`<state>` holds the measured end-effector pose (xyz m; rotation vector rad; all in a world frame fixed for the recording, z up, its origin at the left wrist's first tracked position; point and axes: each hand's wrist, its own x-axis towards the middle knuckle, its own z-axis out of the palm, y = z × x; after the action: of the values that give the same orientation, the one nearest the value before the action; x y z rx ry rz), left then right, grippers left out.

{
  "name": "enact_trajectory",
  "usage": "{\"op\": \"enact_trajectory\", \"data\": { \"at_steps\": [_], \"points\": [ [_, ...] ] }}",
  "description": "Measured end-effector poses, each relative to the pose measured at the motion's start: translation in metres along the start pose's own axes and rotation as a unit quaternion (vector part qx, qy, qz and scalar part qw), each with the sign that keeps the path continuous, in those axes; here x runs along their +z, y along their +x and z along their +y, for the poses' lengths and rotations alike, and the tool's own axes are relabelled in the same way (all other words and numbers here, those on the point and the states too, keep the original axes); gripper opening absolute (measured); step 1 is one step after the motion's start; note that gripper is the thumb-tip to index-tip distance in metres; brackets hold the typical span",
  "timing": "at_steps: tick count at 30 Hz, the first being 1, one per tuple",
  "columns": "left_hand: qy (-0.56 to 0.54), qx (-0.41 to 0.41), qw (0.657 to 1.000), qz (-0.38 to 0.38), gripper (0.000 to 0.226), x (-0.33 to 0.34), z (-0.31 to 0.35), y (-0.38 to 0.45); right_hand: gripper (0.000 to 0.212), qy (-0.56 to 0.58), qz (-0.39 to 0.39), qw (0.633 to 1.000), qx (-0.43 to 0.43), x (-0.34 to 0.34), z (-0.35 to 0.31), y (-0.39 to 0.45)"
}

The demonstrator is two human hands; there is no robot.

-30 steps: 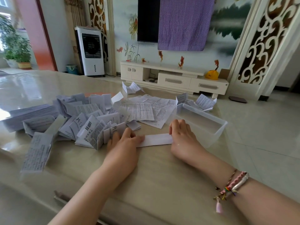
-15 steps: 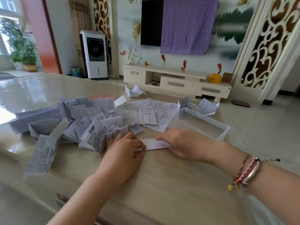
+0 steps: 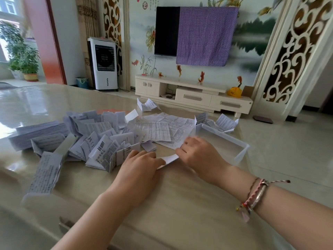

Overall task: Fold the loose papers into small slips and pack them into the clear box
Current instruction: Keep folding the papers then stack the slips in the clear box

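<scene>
White paper strip (image 3: 168, 159) lies on the glossy beige table (image 3: 180, 204); left hand (image 3: 138, 170) pins one end flat while right hand (image 3: 200, 156) pinches the other, likely creasing it, beside the empty clear plastic box (image 3: 239, 152).

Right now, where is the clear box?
In the head view the clear box sits on the table's right side, just beyond the right hand, with unfolded sheets at its left.
</scene>
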<state>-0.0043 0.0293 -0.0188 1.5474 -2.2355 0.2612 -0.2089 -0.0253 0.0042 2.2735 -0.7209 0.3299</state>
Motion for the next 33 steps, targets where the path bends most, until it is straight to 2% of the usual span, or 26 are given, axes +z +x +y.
{"op": "enact_trajectory", "data": {
  "at_steps": [3, 6, 9, 12, 15, 17, 20, 24, 27, 33],
  "points": [
    [-0.02, 0.006, 1.0, -0.004, 0.024, -0.001, 0.0, -0.002, 0.023, 0.094, 0.008, 0.995, 0.038, -0.011, 0.0, -0.007],
    [-0.074, -0.004, 0.997, -0.015, 0.029, -0.002, 0.001, -0.003, 0.016, 0.257, 0.016, 0.963, 0.081, -0.031, -0.002, -0.014],
    [-0.107, 0.006, 0.993, -0.055, 0.041, -0.004, 0.006, -0.008, 0.013, 0.423, -0.031, 0.899, 0.11, -0.047, -0.01, -0.02],
    [-0.097, 0.011, 0.989, -0.112, 0.06, -0.002, 0.009, -0.019, 0.006, 0.527, -0.093, 0.828, 0.164, -0.05, -0.017, -0.022],
    [-0.135, -0.012, 0.98, -0.143, 0.042, -0.005, 0.006, -0.025, 0.005, 0.585, -0.077, 0.773, 0.234, -0.038, -0.018, -0.015],
    [-0.142, -0.003, 0.975, -0.168, 0.046, -0.005, 0.004, -0.028, 0.01, 0.599, -0.072, 0.744, 0.287, -0.027, -0.017, -0.008],
    [-0.146, -0.004, 0.974, -0.171, 0.046, -0.001, 0.001, -0.03, 0.019, 0.538, -0.092, 0.77, 0.33, -0.01, -0.019, 0.0],
    [-0.171, 0.002, 0.976, -0.136, 0.053, 0.0, 0.0, -0.029, 0.029, 0.442, -0.15, 0.811, 0.353, -0.003, -0.026, 0.0],
    [-0.182, 0.023, 0.975, -0.121, 0.052, 0.004, -0.001, -0.029, 0.033, 0.401, -0.141, 0.839, 0.34, 0.002, -0.031, 0.0],
    [-0.218, 0.011, 0.974, -0.064, 0.05, 0.006, -0.003, -0.031, 0.034, 0.364, -0.132, 0.866, 0.317, 0.004, -0.032, -0.001]
  ]
}}
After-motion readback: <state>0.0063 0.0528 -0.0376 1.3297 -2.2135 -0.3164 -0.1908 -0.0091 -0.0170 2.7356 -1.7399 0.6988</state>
